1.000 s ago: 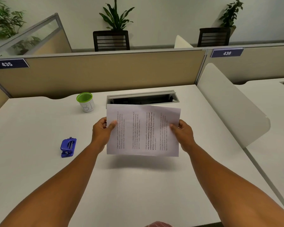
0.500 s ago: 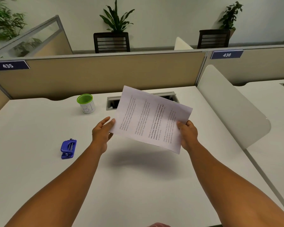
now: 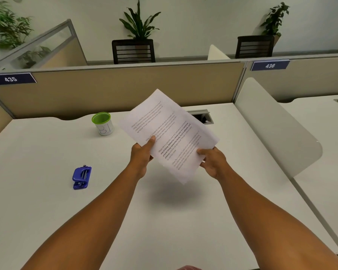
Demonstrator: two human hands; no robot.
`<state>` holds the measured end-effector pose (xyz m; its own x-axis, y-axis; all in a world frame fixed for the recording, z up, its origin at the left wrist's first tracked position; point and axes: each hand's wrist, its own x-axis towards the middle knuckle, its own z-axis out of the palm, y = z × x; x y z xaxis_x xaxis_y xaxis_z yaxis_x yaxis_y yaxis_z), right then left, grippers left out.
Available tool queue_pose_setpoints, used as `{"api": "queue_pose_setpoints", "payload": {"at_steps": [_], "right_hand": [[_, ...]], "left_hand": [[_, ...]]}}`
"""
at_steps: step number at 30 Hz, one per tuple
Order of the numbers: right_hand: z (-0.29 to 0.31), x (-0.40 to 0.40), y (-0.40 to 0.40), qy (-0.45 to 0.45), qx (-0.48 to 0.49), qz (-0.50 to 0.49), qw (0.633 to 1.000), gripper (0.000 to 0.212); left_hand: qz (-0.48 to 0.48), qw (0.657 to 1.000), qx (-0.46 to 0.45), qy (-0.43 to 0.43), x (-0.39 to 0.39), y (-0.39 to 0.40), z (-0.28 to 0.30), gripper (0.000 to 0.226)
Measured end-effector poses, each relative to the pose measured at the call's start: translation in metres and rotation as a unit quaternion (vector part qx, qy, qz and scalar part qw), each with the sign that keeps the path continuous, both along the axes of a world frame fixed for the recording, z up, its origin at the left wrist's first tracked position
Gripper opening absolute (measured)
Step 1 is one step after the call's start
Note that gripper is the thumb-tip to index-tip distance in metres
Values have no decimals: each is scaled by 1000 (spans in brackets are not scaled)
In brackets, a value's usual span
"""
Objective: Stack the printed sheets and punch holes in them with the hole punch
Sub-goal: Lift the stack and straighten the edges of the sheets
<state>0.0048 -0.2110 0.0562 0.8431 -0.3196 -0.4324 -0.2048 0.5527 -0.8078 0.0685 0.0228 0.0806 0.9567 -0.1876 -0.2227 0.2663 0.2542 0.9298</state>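
The printed sheets (image 3: pixel 167 131) hang in the air above the desk, turned diagonally with one corner pointing up toward the partition. My left hand (image 3: pixel 141 155) pinches their lower left edge, thumb on the printed side. My right hand (image 3: pixel 213 160) grips the lower right edge. How many sheets are in the stack cannot be told. A blue hole punch (image 3: pixel 82 177) lies flat on the white desk (image 3: pixel 47 201), well to the left of my left forearm and apart from both hands.
A white cup with a green rim (image 3: pixel 102 123) stands behind the punch. A cable tray opening (image 3: pixel 202 116) sits at the desk's back, partly hidden by the paper. A beige partition (image 3: pixel 109 88) closes the back; a white divider (image 3: pixel 273 125) bounds the right side.
The sheets have rotated from level to steeply diagonal and risen a little. My left hand let go for a moment, then took hold again lower on the edge.
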Motion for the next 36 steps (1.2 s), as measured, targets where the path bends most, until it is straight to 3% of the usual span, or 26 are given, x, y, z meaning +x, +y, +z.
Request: {"api": "queue_pose_setpoints", "payload": {"at_steps": [7, 12, 20, 36], "right_hand": [[-13, -7, -4, 26, -36, 59, 997, 51], [-23, -9, -9, 26, -39, 45, 998, 49], [-24, -8, -19, 25, -96, 56, 993, 31], [-20, 14, -9, 21, -159, 158, 974, 26]], "left_hand": [[15, 1000, 24, 5, 2, 2, 1, 27], [12, 999, 52, -7, 7, 7, 0, 26], [1, 989, 144, -39, 20, 18, -6, 18], [-127, 963, 237, 5, 32, 20, -32, 28]]}}
